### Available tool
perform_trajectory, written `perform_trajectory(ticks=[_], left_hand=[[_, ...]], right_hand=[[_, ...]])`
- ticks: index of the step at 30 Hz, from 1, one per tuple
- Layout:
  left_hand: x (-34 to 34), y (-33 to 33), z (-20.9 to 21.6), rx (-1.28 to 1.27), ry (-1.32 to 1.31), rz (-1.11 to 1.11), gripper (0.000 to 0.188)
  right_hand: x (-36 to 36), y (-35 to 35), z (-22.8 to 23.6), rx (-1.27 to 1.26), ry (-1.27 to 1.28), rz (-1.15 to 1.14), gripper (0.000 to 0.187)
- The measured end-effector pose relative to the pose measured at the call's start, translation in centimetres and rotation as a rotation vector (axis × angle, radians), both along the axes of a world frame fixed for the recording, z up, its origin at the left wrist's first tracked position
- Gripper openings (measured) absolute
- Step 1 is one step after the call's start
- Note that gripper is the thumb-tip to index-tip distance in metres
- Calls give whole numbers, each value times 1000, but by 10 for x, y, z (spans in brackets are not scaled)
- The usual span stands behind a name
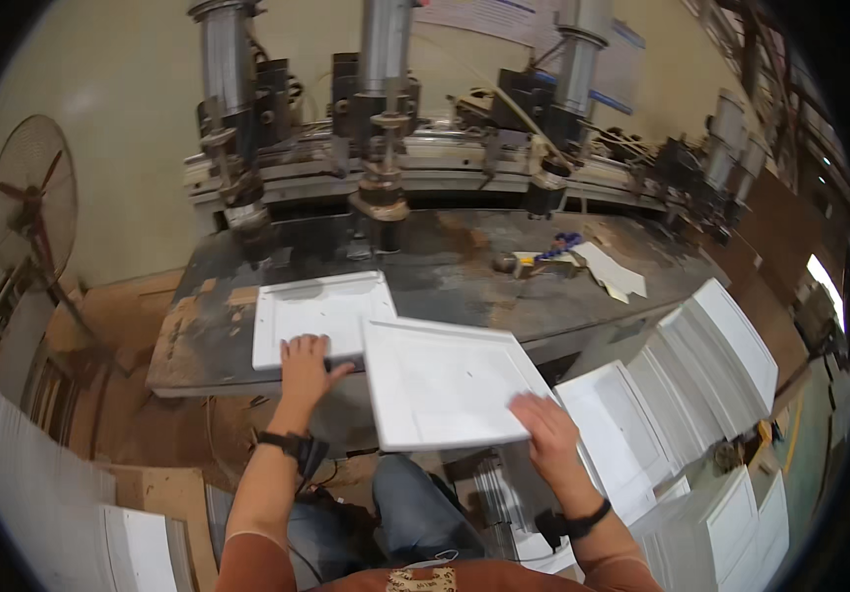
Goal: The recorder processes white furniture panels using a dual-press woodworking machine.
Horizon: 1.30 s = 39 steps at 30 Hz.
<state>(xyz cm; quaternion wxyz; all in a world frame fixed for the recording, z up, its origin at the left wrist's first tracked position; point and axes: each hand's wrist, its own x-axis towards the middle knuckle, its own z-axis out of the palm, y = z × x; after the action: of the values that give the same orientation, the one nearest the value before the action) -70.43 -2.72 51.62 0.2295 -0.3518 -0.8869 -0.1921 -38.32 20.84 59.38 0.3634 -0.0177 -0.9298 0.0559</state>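
1. Left hand (309, 367), unclenched, rests on the near edge of a flat panel (321, 308).
2. Right hand (546, 434) grips the right edge of a tilted panel (445, 380) alongside.
3. Worktop (455, 281) carries the flat panel; room opens rightward.

Wall poster (489, 15): top centre of the frame, a pale sheet with blue lines of print, too small and blurred to read.
Blue-edged wall board (623, 64): upper right of centre, faint print, unreadable.
Shirt patch (421, 580): bottom centre, tan with dark marks like lettering, not legible.
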Motion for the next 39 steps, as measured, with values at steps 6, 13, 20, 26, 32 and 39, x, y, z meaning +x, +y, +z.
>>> perform_trajectory(ticks=[6,13,20,26,32,39], left_hand=[[104,-109,-2,-32,177,-158,42],[228,-225,78,-242,158,-1,35],[330,-286,80,-277,132,572,35],[324,-323,48,-181,-36,1071,42],[301,-358,-29,-86,-364,1273,58],[290,-393,-42,-5,-449,1126,70]], right_hand=[[-159,4,-21,65,50,196,37],[-272,-8,-62,63,-446,36,46],[-335,-28,-69,63,-431,37,49],[-315,-35,-61,24,-332,-47,61],[-246,-47,-62,89,-102,223,55],[-52,51,-53,62,-131,-85,55]])
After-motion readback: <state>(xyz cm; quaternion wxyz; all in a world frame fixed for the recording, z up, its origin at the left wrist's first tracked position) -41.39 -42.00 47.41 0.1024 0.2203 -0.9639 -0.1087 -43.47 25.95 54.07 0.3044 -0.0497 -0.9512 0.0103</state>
